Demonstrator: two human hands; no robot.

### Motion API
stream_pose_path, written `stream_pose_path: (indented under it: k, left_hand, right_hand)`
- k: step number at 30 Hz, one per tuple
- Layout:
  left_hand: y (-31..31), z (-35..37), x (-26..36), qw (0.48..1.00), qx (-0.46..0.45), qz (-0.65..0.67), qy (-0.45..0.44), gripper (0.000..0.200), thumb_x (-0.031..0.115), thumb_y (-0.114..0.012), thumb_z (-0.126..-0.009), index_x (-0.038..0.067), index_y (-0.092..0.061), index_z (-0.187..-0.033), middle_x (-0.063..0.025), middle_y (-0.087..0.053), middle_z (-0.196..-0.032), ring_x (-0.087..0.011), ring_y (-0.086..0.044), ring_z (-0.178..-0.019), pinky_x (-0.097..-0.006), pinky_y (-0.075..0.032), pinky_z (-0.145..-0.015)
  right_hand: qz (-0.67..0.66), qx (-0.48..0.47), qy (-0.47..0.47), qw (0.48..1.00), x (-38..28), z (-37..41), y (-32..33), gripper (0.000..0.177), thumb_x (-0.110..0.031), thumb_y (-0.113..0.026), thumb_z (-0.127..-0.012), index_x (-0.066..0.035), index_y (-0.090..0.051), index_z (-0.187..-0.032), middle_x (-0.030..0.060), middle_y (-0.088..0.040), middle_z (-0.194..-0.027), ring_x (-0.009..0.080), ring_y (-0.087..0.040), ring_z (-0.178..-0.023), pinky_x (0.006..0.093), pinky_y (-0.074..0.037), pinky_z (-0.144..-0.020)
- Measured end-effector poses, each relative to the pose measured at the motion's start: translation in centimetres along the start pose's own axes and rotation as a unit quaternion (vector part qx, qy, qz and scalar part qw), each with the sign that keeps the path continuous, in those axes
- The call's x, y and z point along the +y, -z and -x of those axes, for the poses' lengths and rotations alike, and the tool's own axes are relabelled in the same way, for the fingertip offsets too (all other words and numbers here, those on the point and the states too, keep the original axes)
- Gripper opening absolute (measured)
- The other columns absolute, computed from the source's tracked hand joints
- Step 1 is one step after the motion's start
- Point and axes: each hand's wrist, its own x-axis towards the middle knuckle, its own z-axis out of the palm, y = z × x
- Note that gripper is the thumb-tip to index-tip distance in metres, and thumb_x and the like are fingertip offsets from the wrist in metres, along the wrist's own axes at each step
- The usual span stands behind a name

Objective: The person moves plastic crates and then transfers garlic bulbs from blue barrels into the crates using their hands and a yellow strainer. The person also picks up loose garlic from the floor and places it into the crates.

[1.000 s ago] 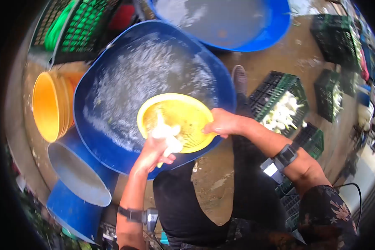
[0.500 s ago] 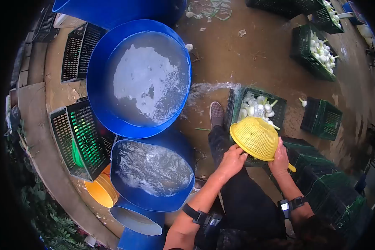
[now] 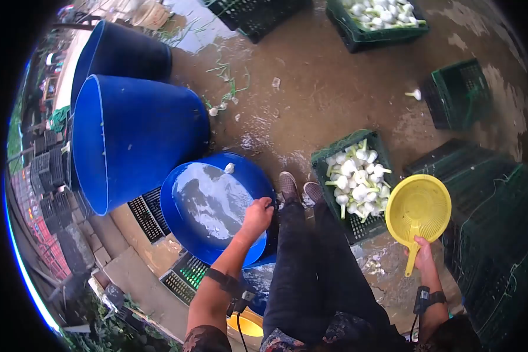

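Observation:
My left hand (image 3: 257, 217) is over the right rim of the round blue tub (image 3: 258, 176), its fingers curled in and nothing visible in them. A white bulb (image 3: 229, 168) shows over the cloudy water, near the tub's far side. On the right, my right hand (image 3: 423, 254) grips the handle of the yellow strainer (image 3: 418, 208). The strainer's open bowl faces up, with nothing in it. Just left of the bowl, a green crate (image 3: 365, 141) on the wet floor holds many white bulbs (image 3: 361, 176) with short green stems.
Two large blue barrels (image 3: 152, 135) (image 3: 141, 53) stand at the left. Netted dark crates (image 3: 498, 217) fill the right side. Another crate of bulbs (image 3: 381, 41) is at the top. A loose bulb (image 3: 415, 94) lies near a green crate (image 3: 460, 94). Stem scraps (image 3: 232, 88) litter the floor.
The strainer has turned from bowl-down to bowl-up and moved right. My left hand has let go of it and moved left to the tub. The view has shifted; the crate's bulbs are now uncovered.

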Motion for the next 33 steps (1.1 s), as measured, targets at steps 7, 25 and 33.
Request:
stream_pose_path:
  k: [7,25,33]
  left_hand:
    - [-9.4,-19.4,6.7,0.970,-0.101,-0.152,-0.162,0.038,0.019,-0.061,-0.076,0.003,-0.056,-0.110,-0.0203,-0.059,-0.103,-0.0335,-0.057,-0.098,-0.0401,-0.046,-0.084]
    - [-7.1,-19.7,11.9,0.986,-0.128,-0.065,-0.085,0.021,0.015,-0.057,-0.072,-0.002,-0.057,-0.084,-0.0246,-0.059,-0.073,-0.0391,-0.059,-0.074,-0.0426,-0.045,-0.066]
    - [24.6,-6.0,13.8,0.984,-0.051,0.135,0.100,0.020,0.009,-0.057,-0.067,0.004,-0.057,-0.086,-0.0032,-0.056,-0.070,-0.0107,-0.051,-0.067,-0.0266,-0.043,-0.063]
  right_hand:
    - [-0.212,0.014,0.012,0.977,11.9,-8.1,0.0,0.035,-0.018,-0.060,-0.078,-0.004,-0.054,-0.109,0.0055,-0.059,-0.102,0.0216,-0.055,-0.093,0.0341,-0.044,-0.081]
    - [-0.247,0.093,0.158,0.952,10.4,-3.2,-6.4,0.046,-0.014,-0.054,-0.080,0.004,-0.047,-0.121,0.0099,-0.054,-0.114,0.0196,-0.051,-0.104,0.0324,-0.038,-0.093]
    - [-0.089,-0.028,0.308,0.947,-9.0,15.0,-18.6,0.056,-0.009,-0.055,-0.073,0.002,-0.040,-0.126,0.0108,-0.049,-0.119,0.0221,-0.050,-0.107,0.0335,-0.038,-0.095]
